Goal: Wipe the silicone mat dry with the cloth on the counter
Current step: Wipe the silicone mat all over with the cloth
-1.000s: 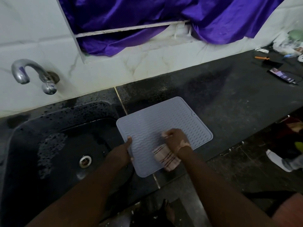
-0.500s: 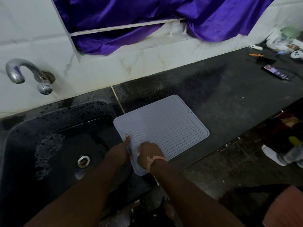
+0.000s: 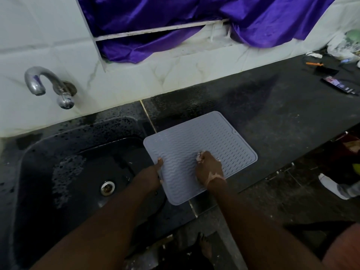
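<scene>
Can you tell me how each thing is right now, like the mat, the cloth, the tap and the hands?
silicone mat: lying flat on the counter, its left edge sticking out over the sink.
cloth: bunched under the right hand, mostly hidden.
right hand: curled round the cloth, pressing it on the mat.
left hand: holding the mat's left edge.
tap: no water running.
sink: wet, with droplets.
phone: screen lit.

R hand (image 3: 209, 168) pressing cloth (image 3: 199, 155) on mat (image 3: 204, 139), L hand (image 3: 151, 175) gripping mat edge
</scene>
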